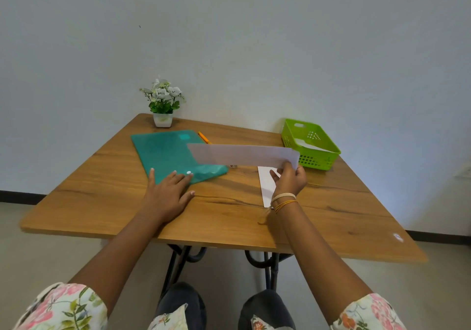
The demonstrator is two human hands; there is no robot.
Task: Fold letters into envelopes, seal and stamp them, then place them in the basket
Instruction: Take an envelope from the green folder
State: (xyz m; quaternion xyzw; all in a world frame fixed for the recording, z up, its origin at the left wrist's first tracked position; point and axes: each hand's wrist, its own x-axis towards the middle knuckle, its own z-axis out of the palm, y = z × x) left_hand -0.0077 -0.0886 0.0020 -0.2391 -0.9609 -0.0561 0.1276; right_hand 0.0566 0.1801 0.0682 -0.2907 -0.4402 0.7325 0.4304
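Right grip (289, 180) pinches letter (243, 154) above table (102, 202).

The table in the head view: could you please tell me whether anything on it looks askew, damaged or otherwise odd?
Nothing stands out. The right hand pinches a sheet of paper held above the table, the left hand rests on the teal folder, and the green basket sits upright with white paper inside.

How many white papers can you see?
3: one sheet held up over the table by the right hand, one envelope flat under that hand, one in the green basket. More may hide in the teal folder.
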